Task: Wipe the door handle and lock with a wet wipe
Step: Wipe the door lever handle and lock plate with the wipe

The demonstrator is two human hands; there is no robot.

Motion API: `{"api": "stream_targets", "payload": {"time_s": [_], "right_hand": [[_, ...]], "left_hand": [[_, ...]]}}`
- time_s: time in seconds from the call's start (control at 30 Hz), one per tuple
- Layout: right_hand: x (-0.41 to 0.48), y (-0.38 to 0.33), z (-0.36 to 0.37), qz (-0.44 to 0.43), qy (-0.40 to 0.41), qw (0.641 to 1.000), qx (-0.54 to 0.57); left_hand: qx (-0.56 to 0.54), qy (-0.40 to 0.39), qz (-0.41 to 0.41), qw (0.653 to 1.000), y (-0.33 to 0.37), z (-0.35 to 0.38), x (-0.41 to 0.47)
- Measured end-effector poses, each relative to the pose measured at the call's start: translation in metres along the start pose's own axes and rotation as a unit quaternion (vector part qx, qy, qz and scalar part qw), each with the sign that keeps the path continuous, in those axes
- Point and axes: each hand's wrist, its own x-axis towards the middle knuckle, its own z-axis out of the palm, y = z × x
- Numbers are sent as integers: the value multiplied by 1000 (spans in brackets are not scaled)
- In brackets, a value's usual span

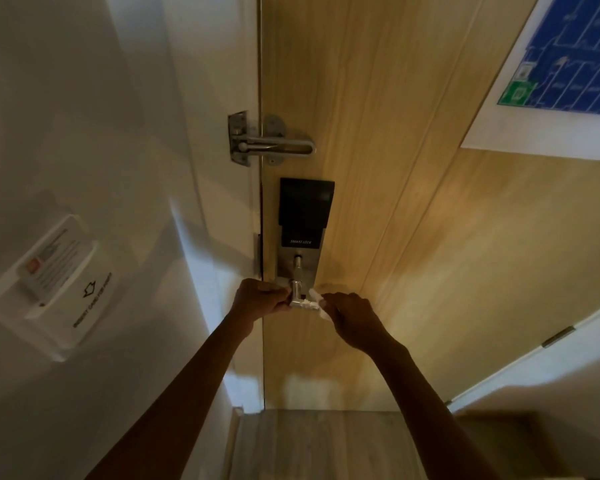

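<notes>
Both hands are up at the silver door handle (300, 301), low on the wooden door (413, 237) under the black smart lock (305, 209). The right hand (352, 320) pinches a white wet wipe (317, 306) against the lever; the left hand (258, 299) grips the handle's near end.

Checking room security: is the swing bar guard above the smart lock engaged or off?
Engaged, it seems: the swing bar guard lies across the gap between frame and door.

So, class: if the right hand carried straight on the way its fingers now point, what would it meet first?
Probably the door handle: the right hand, holding the wet wipe, points left at it, seemingly already touching. Depth is unclear.
</notes>
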Motion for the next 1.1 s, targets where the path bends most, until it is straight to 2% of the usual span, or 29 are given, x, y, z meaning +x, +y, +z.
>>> {"api": "stream_targets", "payload": {"time_s": [0.17, 0.47, 0.67, 0.87, 0.97, 1.1], "right_hand": [[-10, 6, 2, -29, 12, 998, -61], [-9, -2, 12, -49, 29, 995, -87], [-18, 20, -4, -12, 18, 995, -98], [-13, 3, 12, -33, 40, 987, -154], [-18, 17, -2, -13, 10, 991, -134], [-17, 17, -13, 27, -57, 997, -38]], "left_hand": [[-25, 2, -13, 1000, 3, 1, 0], [-4, -9, -9, 1000, 4, 0, 3], [-5, -12, -12, 1000, 4, 0, 2], [21, -3, -14, 1000, 2, 2, 5], [22, -6, -22, 999, 3, 2, 4], [29, -14, -20, 999, 5, 1, 3]]}}
